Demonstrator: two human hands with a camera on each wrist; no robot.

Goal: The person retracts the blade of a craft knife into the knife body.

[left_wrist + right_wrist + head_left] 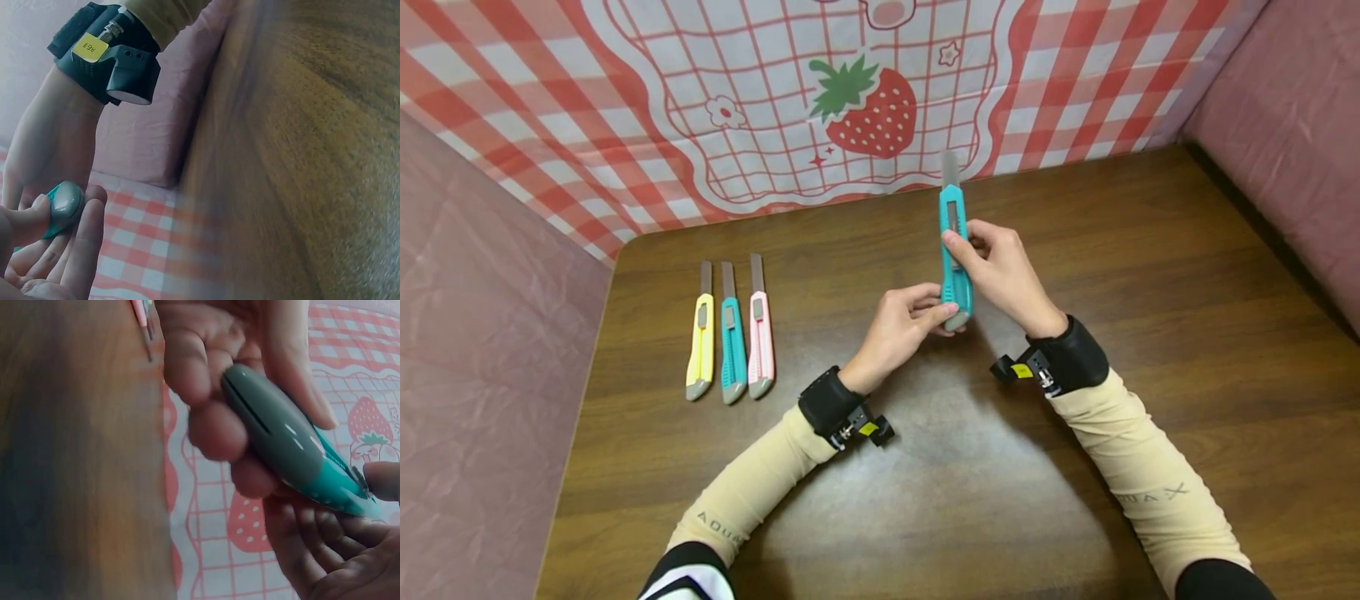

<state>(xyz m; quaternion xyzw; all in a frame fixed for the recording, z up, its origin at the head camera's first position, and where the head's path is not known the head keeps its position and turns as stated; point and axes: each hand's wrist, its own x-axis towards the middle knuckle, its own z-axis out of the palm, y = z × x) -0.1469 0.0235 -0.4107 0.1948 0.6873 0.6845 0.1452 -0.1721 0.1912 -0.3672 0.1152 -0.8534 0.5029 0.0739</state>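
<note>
A teal utility knife (952, 208) is held up above the table, blade extended and pointing away from me. My right hand (1011, 275) grips its middle, thumb lying along the slider side. Lower down, my left hand (895, 329) pinches the butt of the same knife between thumb and fingers. The grey end cap (67, 205) shows between the left thumb and fingers in the left wrist view. Seen close in the right wrist view, that cap (269, 415) has a dark slot, and fingers of both hands surround the handle.
At the left of the wooden table (865, 517) lie a yellow knife (702, 342), another teal knife (733, 350) and a pink knife (761, 342), side by side with blades out. A checked cloth with a strawberry (876, 117) hangs behind the table's far edge.
</note>
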